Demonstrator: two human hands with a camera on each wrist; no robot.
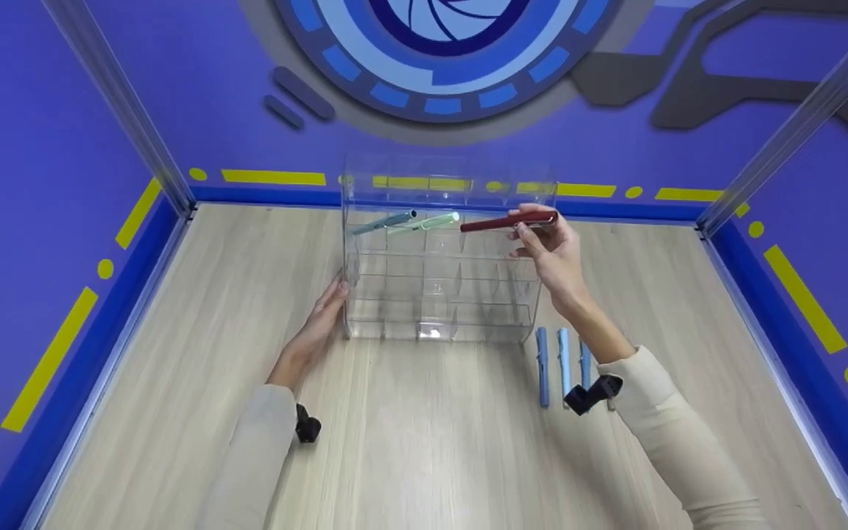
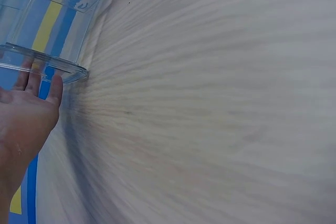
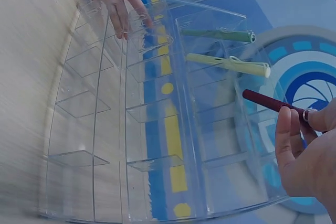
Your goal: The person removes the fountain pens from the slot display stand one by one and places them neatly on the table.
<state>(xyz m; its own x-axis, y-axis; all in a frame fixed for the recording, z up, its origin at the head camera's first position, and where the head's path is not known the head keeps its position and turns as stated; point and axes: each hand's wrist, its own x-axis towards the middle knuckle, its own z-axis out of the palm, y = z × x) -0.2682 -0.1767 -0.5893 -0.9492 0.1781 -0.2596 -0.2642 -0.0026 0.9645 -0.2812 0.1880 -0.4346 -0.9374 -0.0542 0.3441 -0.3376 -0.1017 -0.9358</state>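
A clear acrylic pen rack (image 1: pixel 439 287) with tiered compartments stands on the table. My right hand (image 1: pixel 560 258) pinches a dark red pen (image 1: pixel 497 222) near its clip end, held almost level over the rack's upper right part. In the right wrist view the red pen (image 3: pixel 262 100) points toward the rack, apart from the other pens. A teal pen (image 1: pixel 387 221) and a light green pen (image 1: pixel 428 221) lie side by side in the top tier, toward the left. My left hand (image 1: pixel 321 316) rests against the rack's left side, fingers extended along the panel (image 2: pixel 44 59).
On the table right of the rack lie a dark blue pen (image 1: pixel 542 368), a light blue pen (image 1: pixel 564 364) and another blue pen (image 1: pixel 584 357), the last partly hidden by the right wrist's camera (image 1: pixel 593 395). Blue patterned walls (image 1: pixel 269 147) enclose the table.
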